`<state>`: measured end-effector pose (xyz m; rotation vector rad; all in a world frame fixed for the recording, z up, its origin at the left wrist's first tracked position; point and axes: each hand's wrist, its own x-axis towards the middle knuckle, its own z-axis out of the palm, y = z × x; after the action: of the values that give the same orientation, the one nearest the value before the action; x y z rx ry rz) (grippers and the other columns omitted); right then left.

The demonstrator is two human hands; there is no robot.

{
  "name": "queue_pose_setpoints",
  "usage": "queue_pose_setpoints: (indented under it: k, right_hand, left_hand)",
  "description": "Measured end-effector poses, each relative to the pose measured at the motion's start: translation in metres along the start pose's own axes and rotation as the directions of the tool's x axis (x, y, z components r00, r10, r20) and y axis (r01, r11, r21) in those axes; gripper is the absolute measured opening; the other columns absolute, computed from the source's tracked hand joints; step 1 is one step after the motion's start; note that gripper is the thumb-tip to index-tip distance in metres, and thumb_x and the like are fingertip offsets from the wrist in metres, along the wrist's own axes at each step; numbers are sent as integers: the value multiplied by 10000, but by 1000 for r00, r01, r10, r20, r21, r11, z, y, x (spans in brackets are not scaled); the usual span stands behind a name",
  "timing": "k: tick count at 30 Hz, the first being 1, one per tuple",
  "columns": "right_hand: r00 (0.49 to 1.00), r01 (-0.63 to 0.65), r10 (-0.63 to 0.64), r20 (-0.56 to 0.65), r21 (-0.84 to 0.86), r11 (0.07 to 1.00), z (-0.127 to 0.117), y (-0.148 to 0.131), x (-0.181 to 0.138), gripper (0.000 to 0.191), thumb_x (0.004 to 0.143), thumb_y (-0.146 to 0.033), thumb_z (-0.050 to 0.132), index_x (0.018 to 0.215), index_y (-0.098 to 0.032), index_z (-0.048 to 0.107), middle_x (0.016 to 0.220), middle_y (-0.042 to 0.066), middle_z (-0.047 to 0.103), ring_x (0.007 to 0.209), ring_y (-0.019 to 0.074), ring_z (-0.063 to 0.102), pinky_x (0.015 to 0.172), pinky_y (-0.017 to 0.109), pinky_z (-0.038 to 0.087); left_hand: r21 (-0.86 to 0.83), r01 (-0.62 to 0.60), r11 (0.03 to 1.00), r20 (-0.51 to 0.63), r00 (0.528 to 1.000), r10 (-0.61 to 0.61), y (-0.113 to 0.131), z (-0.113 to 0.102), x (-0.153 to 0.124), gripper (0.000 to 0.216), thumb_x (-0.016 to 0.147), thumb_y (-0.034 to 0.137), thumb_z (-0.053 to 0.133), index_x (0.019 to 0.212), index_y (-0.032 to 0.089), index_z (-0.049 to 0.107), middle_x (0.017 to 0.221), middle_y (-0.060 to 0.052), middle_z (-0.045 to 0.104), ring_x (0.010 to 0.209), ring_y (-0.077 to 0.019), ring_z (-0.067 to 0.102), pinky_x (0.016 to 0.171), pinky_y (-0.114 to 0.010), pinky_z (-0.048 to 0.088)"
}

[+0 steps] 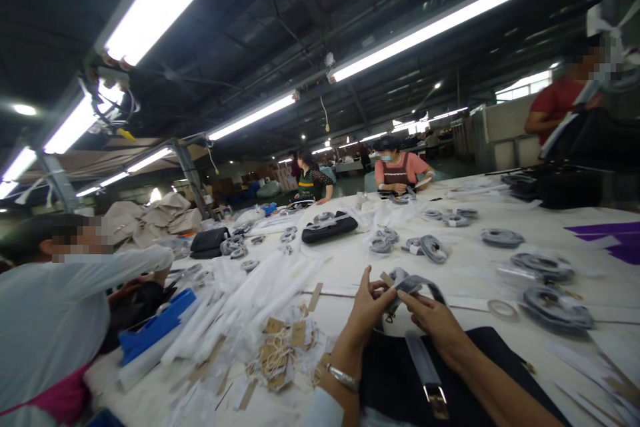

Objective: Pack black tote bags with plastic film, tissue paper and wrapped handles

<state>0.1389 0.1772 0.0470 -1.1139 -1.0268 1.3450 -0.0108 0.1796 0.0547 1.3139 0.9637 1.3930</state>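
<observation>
My left hand and my right hand are close together above a black bag. Between their fingertips they pinch a dark strap that looks wrapped in greyish film. It loops up and over towards my right hand, and a small metal clasp hangs beneath my left fingers. The fingers of both hands are closed on the strap, with my left index finger raised. On the bag below, a wrapped strap end with a metal buckle lies towards me.
Coiled, wrapped straps lie about the white table. A tape roll sits right, and cardboard tags with cords lie left of my hands. Further left are plastic sheets, a blue tray and a co-worker. More people work across the table.
</observation>
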Motion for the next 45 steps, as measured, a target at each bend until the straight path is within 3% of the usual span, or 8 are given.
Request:
queue_pose_setpoints:
  k: [3,8,13,17,21,26,39,45]
  right_hand:
    - [998,-9,7,63,24,1000,0,1,0,410,637,-517,790,867,-178,778,679,23,659,659,153,578,637,271,489]
    - [989,13,-19,147,39,999,0,4,2,366,639,-472,807,807,-150,758,648,21,647,615,142,566,622,266,493]
    - [994,-1,-6,108,66,998,0,1,-3,317,646,-436,823,784,-159,755,655,23,659,632,144,590,626,256,517]
    - [984,-56,8,175,267,962,1,-15,-13,244,732,-421,772,820,-195,753,896,68,735,891,209,680,810,301,568]
    - [981,-127,51,186,423,897,1,-21,-15,173,821,-381,690,853,-224,756,925,63,752,939,217,692,876,358,577]
    - [975,-115,35,219,366,924,0,-8,-9,154,661,-228,833,796,-181,775,940,51,753,985,191,676,942,272,550]
    - [997,69,-57,-52,275,959,17,8,-9,418,594,-431,841,911,-168,767,1018,77,749,995,226,675,822,270,567]
    - [992,116,-101,-72,248,962,20,3,-12,429,600,-485,828,876,-166,750,917,66,745,873,208,671,756,282,555]
  left_hand:
    - [-54,-29,998,87,996,33,3,-1,-1,676,672,527,827,1184,132,630,1033,-120,698,933,-227,653,816,-304,494]
    - [-15,-67,998,23,997,67,3,-1,-1,483,652,515,839,890,125,686,824,-60,688,780,-173,627,755,-279,471]
    - [20,-55,998,78,996,53,8,1,-4,478,708,497,801,992,122,719,871,-59,700,793,-172,625,762,-277,462]
    - [113,-64,992,64,996,57,14,0,-7,414,758,501,748,903,113,740,826,-50,696,776,-169,606,750,-273,455]
    - [162,-65,985,4,998,65,11,-5,-4,413,773,516,721,894,122,730,790,-36,679,732,-156,582,697,-258,447]
    - [187,-73,980,0,997,74,5,-8,-1,405,759,529,728,847,134,720,762,-30,660,721,-154,572,684,-255,448]
    - [220,-99,970,-85,989,120,14,15,-9,256,734,377,722,827,142,676,804,-55,655,754,-170,575,687,-258,468]
    - [169,-69,983,-116,989,89,14,12,-7,242,769,398,668,820,163,692,803,-34,661,816,-193,596,748,-281,474]
